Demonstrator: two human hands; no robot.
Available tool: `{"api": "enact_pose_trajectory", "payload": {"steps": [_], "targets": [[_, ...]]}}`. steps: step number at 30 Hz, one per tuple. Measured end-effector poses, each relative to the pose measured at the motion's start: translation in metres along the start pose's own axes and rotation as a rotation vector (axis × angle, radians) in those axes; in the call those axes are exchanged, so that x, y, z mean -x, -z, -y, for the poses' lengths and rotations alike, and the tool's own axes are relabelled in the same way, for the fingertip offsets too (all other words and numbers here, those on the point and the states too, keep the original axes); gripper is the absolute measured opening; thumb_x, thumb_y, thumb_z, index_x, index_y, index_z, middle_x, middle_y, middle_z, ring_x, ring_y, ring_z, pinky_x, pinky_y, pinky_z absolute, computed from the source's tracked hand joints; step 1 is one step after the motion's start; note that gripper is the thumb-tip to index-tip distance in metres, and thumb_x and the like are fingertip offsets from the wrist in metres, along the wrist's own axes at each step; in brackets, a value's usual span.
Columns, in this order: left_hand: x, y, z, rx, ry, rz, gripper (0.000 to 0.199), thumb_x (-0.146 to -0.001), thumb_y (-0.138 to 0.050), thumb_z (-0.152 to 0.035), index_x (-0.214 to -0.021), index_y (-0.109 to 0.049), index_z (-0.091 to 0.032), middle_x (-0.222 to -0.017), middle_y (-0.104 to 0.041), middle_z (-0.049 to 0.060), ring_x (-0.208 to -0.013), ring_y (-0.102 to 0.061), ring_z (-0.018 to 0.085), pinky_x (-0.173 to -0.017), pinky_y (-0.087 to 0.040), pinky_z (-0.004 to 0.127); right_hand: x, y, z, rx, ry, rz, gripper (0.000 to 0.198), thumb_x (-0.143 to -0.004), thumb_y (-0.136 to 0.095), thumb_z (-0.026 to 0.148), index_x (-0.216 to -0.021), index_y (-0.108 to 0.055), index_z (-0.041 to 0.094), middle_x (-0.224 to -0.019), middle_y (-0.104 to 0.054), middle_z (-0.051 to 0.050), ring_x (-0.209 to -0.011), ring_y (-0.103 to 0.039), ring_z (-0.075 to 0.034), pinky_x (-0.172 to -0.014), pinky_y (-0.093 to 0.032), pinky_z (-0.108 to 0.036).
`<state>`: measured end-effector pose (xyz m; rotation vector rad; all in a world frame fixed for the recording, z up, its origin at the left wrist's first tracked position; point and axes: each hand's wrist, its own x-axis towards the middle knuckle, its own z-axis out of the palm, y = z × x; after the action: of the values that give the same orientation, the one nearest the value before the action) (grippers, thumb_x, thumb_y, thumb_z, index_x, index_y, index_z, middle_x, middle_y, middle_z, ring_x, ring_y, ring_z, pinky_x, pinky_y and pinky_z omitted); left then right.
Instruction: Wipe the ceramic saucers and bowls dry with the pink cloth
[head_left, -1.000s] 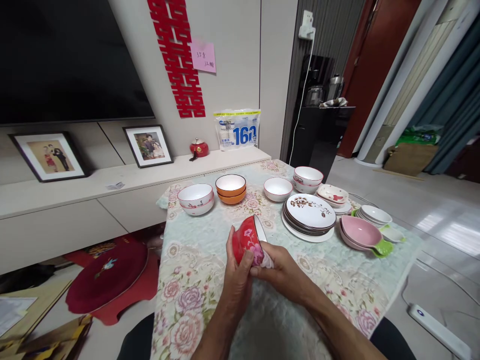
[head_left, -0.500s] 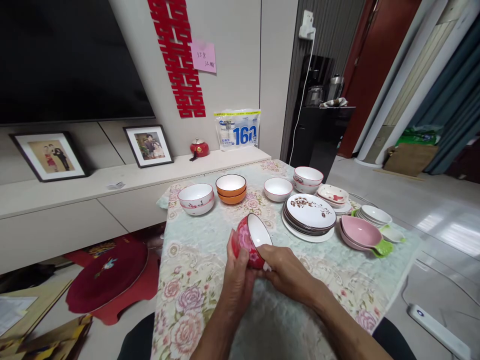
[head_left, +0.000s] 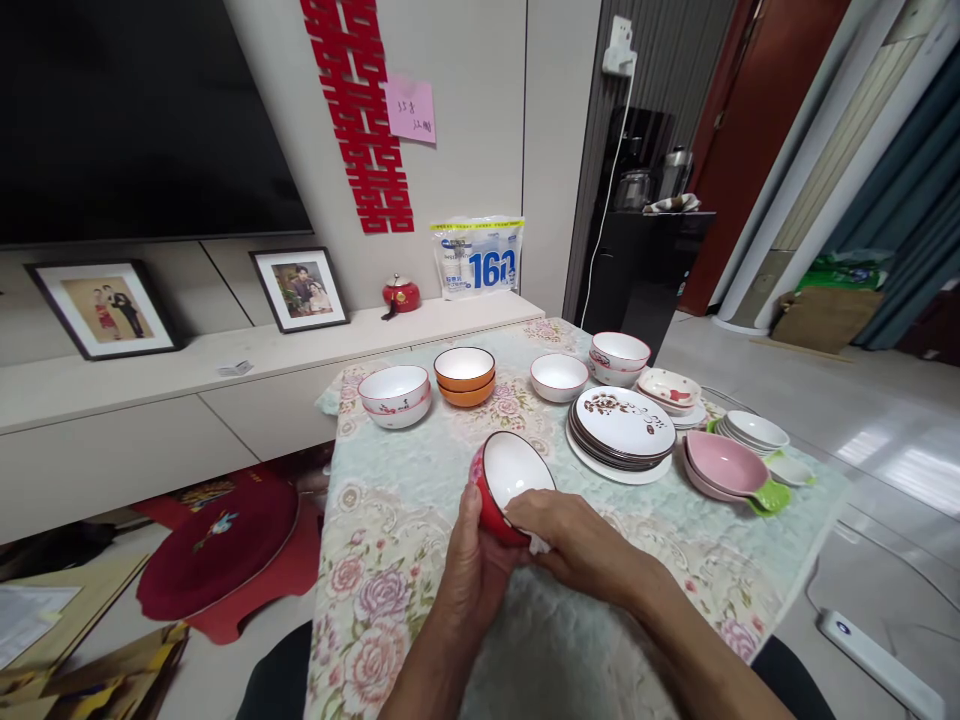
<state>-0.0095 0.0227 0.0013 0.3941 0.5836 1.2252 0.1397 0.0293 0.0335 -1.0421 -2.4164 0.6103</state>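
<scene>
Snugly, curled hands point(head_left: 477, 560) point(head_left: 581, 540) hold the red bowl point(head_left: 512, 475) between them (the right also something white point(head_left: 538, 544)).

This is reading as a home living room: a flat-screen TV point(head_left: 142, 120) is hanging above a long low TV cabinet point(head_left: 97, 440), where framed couple portraits point(head_left: 109, 310) are standing. Red double-happiness paper cutouts point(head_left: 360, 125) are running down the wall point(head_left: 472, 60). A floral tablecloth point(head_left: 420, 460), cushioned red stool point(head_left: 277, 575) and teal curtain point(head_left: 911, 180) are backing that up.
</scene>
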Motion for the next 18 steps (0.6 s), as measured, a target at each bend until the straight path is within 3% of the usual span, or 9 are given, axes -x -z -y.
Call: {"api": "enact_pose_trajectory", "payload": {"steps": [3, 6, 11, 14, 18], "targets": [[0.001, -0.001, -0.002, -0.025, 0.086, 0.033, 0.059, -0.09, -0.05, -0.06, -0.129, -0.06, -0.017, -0.108, -0.075, 0.015, -0.084, -0.072, 0.027, -0.073, -0.057, 0.038, 0.0, 0.007, -0.004, -0.169, 0.007, -0.044, 0.004, -0.086, -0.065, 0.023, -0.086, -0.064, 0.019, -0.086, -0.063, -0.001, -0.078, -0.056, -0.016, -0.071, -0.041, -0.026], [0.002, -0.001, -0.004, -0.086, 0.157, 0.047, 0.062, -0.092, -0.044, -0.06, -0.129, -0.059, -0.013, -0.105, -0.075, 0.017, -0.074, -0.072, 0.025, -0.069, -0.056, 0.038, 0.004, 0.019, -0.009, -0.478, -0.055, -0.102, 0.019, -0.085, -0.068, 0.037, -0.084, -0.066, 0.018, -0.084, -0.062, 0.0, -0.076, -0.054, -0.015, -0.071, -0.041, -0.025], [0.001, -0.001, -0.006, -0.17, 0.056, -0.053, 0.051, -0.093, -0.051, -0.052, -0.126, -0.062, -0.014, -0.119, -0.071, 0.015, -0.095, -0.071, 0.029, -0.082, -0.055, 0.042, 0.019, 0.033, -0.026, -0.994, -0.244, -0.087, 0.036, -0.069, -0.082, 0.043, -0.085, -0.068, 0.015, -0.073, -0.061, 0.002, -0.064, -0.051, -0.013, -0.06, -0.04, -0.024], [0.0, -0.002, -0.008, -0.101, -0.019, 0.011, 0.043, -0.091, -0.059, -0.045, -0.122, -0.066, -0.016, -0.123, -0.07, 0.012, -0.111, -0.064, 0.029, -0.097, -0.048, 0.04, 0.025, 0.032, -0.035, -1.183, -0.234, -0.059, 0.039, -0.063, -0.086, 0.041, -0.084, -0.069, 0.013, -0.069, -0.061, 0.001, -0.06, -0.051, -0.012, -0.057, -0.039, -0.023], [0.003, -0.001, -0.014, -0.089, -0.032, 0.151, 0.027, -0.089, -0.065, -0.035, -0.107, -0.071, -0.015, -0.115, -0.072, 0.011, -0.111, -0.063, 0.028, -0.1, -0.045, 0.038, 0.025, 0.028, -0.04, -1.324, -0.24, -0.093, 0.043, -0.058, -0.088, 0.038, -0.089, -0.072, 0.012, -0.071, -0.066, -0.001, -0.06, -0.055, -0.012, -0.057, -0.042, -0.023]]}}
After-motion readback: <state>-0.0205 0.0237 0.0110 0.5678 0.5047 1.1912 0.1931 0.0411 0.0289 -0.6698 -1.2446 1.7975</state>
